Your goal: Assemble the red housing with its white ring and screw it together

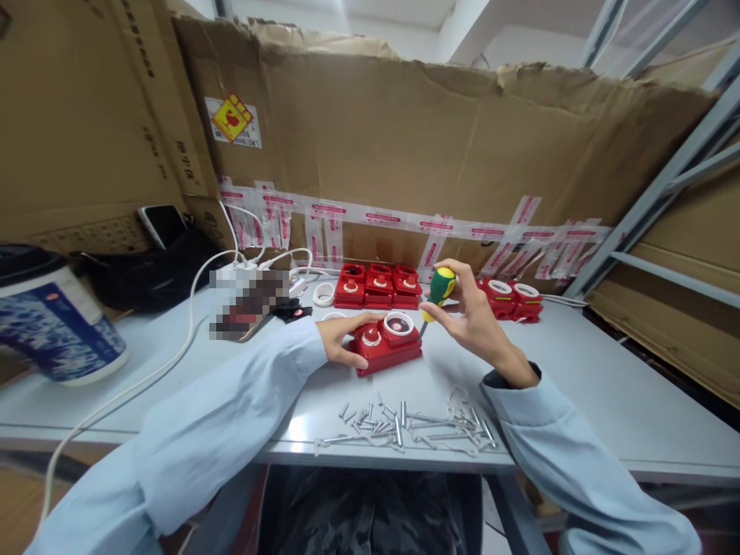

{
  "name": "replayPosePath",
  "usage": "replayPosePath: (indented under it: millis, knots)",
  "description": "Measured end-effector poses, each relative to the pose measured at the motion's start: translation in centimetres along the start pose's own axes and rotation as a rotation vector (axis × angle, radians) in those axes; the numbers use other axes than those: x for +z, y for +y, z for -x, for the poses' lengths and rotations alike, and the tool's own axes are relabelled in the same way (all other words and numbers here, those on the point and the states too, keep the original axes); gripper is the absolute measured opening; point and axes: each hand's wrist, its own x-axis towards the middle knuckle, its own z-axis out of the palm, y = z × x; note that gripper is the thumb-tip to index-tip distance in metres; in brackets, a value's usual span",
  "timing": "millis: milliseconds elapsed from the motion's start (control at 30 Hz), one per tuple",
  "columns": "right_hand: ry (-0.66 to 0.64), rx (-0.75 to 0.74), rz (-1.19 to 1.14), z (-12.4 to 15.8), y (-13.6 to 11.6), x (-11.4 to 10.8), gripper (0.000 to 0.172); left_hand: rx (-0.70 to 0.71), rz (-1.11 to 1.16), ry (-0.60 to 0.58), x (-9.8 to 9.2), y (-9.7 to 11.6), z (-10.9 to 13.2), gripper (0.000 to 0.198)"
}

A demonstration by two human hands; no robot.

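A red plastic unit with two white-ringed round openings lies on the grey table in front of me. My left hand grips its left end and holds it flat. My right hand is closed around a screwdriver with a green and yellow handle, held upright. The shaft points down at the unit's right edge.
A pile of metal screws and pins lies near the front edge. More red units stand behind, others to the right. White rings, white cables, a black bag and a blue-white tub sit left. Cardboard walls stand behind.
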Motion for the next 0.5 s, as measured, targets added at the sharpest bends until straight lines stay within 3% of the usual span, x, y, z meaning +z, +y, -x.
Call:
replayPosePath:
  millis: [233,400,500]
  knots:
    - [0.045,-0.007,-0.109,-1.1,2.2,0.4,0.059,-0.058,-0.05,0.057,-0.8,0.3,-0.3,0.075]
    - [0.054,-0.016,-0.107,-1.8,2.9,0.6,0.057,0.126,-0.151,0.067,-1.0,0.8,-1.2,0.08]
    - [0.131,-0.005,0.01,-1.9,2.8,0.9,0.058,0.126,-0.129,0.019,-1.0,0.8,-1.5,0.073]
